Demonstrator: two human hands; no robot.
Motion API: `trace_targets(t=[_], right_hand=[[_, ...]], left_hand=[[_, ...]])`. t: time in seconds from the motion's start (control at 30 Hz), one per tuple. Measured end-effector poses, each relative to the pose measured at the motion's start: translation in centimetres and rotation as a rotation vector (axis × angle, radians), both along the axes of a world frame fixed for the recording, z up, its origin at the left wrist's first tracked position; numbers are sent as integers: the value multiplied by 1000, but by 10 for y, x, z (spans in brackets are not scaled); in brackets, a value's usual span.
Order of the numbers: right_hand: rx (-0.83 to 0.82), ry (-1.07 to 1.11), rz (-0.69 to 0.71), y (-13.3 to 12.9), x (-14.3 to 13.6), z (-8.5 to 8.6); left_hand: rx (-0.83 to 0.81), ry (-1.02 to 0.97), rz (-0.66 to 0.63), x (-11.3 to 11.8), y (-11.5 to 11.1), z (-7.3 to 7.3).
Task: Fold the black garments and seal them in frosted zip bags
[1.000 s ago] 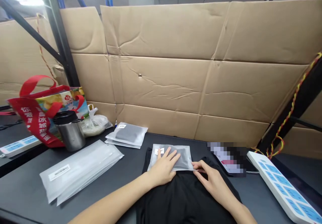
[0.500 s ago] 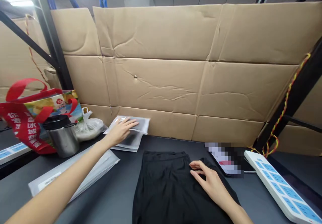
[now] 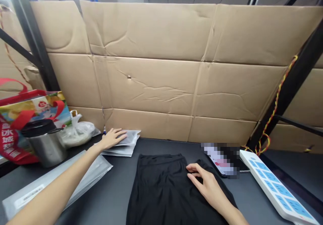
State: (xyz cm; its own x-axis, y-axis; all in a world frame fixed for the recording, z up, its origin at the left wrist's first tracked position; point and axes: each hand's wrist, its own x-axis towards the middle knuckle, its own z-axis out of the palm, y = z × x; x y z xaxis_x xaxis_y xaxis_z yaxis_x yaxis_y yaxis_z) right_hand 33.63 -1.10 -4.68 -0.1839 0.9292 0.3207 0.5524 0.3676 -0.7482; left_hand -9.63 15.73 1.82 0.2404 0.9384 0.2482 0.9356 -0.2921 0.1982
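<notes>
My left hand reaches to the back left and lies with fingers stretched out on a small stack of clear plastic packets against the cardboard. Black pants with a waistband at the far end lie spread in front of me; their lower part runs out of view. Resting on the right side of the pants is my right hand, loosely bent, with a gap between thumb and forefinger and nothing visible in it. Under my left forearm lies a stack of larger clear plastic bags, the top one with a white label.
At left stand a steel cup with a black lid, a red-handled carrier bag and a tied plastic bag. A phone and a white power strip lie at right. A cardboard wall closes the back.
The view has shifted slightly to the right. My left hand has settled flatter on the small packets, whose raised top one now lies lower. My right hand stays on the pants.
</notes>
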Motion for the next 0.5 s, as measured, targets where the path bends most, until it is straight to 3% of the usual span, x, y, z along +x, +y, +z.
trace_targets(t=[0.27,0.5], right_hand=[[9,-28,-9,3,0,-1],[32,-124,-36,2,-2,-4]], left_hand=[[-96,-106,29,-7,-2,-8],[-38,-120,73,40,3,-32]])
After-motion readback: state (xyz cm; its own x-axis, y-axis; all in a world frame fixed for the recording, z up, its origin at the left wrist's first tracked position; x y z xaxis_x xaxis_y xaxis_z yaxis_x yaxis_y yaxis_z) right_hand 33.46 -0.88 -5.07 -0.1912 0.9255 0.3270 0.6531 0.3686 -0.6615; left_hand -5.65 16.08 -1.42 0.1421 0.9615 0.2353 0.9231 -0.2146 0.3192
